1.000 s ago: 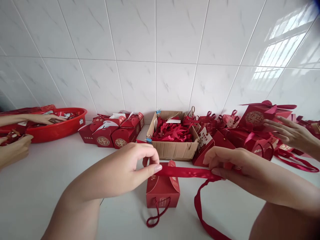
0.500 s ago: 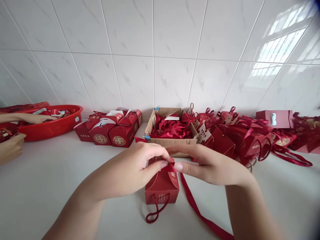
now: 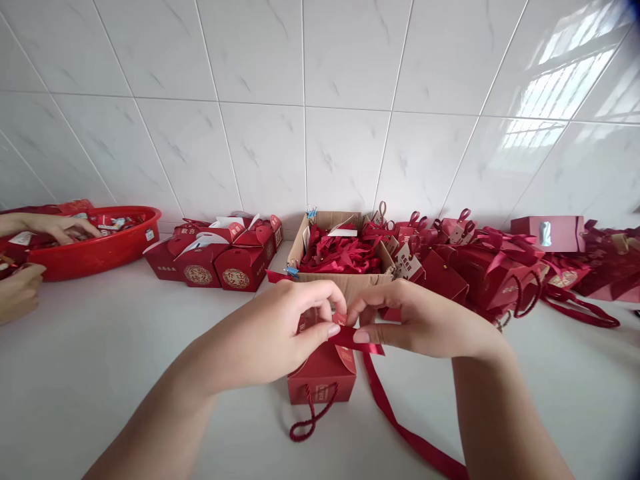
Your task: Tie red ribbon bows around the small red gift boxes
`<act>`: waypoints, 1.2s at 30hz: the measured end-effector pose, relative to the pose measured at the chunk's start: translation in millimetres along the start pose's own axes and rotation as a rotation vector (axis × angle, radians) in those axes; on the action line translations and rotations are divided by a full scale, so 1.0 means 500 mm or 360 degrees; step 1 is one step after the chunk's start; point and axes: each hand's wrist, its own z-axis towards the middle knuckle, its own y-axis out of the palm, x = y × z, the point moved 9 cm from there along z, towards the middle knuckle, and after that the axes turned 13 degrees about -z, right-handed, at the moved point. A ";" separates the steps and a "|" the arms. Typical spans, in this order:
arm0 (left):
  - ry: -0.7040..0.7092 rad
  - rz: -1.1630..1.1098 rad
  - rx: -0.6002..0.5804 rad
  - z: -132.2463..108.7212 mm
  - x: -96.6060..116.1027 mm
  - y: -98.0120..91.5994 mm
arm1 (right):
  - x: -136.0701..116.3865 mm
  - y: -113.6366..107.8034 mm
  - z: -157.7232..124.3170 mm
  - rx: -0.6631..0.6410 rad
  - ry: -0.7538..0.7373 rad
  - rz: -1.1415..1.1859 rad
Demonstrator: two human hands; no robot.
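A small red gift box (image 3: pixel 320 377) stands on the white table in front of me, with a twisted dark-red cord handle (image 3: pixel 314 423) hanging from its near side. Above its top, my left hand (image 3: pixel 295 327) pinches a red satin ribbon (image 3: pixel 353 338) between thumb and fingers. My right hand (image 3: pixel 405 320) grips the same ribbon just to the right, and a short end sticks out below its thumb. A long length of ribbon trails from the box's right side toward the front edge of the view. My fingers hide most of the box's top.
Behind the box is a cardboard carton (image 3: pixel 345 283) full of red ribbons, with blue clips. Several red boxes (image 3: pixel 245 267) stand left of it; more finished-looking ribboned boxes (image 3: pixel 495 273) crowd the right. Far left, another person's hands (image 3: pixel 65 227) are at a red basin (image 3: pixel 100 253) of small packets.
My hands have shifted slightly, and the ribbon's short end now shows below my right thumb. My right fingers are more curled. The other person's hand in the basin has moved left.
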 end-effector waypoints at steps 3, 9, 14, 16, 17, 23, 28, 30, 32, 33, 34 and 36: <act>-0.0021 0.0018 -0.0007 0.002 -0.001 0.002 | 0.003 0.004 0.001 -0.0019 0.0031 0.0018; -0.0041 0.0057 -0.0040 0.002 -0.004 0.007 | 0.014 0.004 -0.001 -0.0019 0.0097 -0.0116; -0.0099 0.0251 -0.0010 0.005 -0.023 -0.001 | 0.055 0.007 -0.008 -0.0140 0.0330 -0.0277; -0.0146 0.0374 -0.0087 0.007 -0.038 0.007 | 0.072 0.015 -0.011 -0.0219 0.0404 -0.0339; -0.0167 0.0435 -0.0139 0.009 -0.046 0.013 | 0.078 0.019 -0.011 -0.0250 0.0426 -0.0362; -0.0234 0.0665 -0.0300 0.025 -0.076 0.041 | 0.097 0.041 -0.004 -0.0369 0.0503 -0.0437; -0.0230 0.0690 -0.0316 0.032 -0.082 0.053 | 0.101 0.060 0.012 -0.0434 0.0482 -0.0438; -0.0225 0.0682 -0.0318 0.033 -0.082 0.057 | 0.106 0.064 0.017 -0.0430 0.0511 -0.0439; -0.0210 0.0684 -0.0312 0.033 -0.079 0.060 | 0.113 0.067 0.019 -0.0428 0.0554 -0.0429; -0.0200 0.0691 -0.0309 0.033 -0.077 0.061 | 0.116 0.068 0.020 -0.0426 0.0574 -0.0420; -0.0188 0.0701 -0.0308 0.033 -0.075 0.062 | 0.119 0.069 0.020 -0.0425 0.0590 -0.0409; -0.0166 0.0721 -0.0306 0.033 -0.071 0.064 | 0.122 0.068 0.018 -0.0431 0.0604 -0.0403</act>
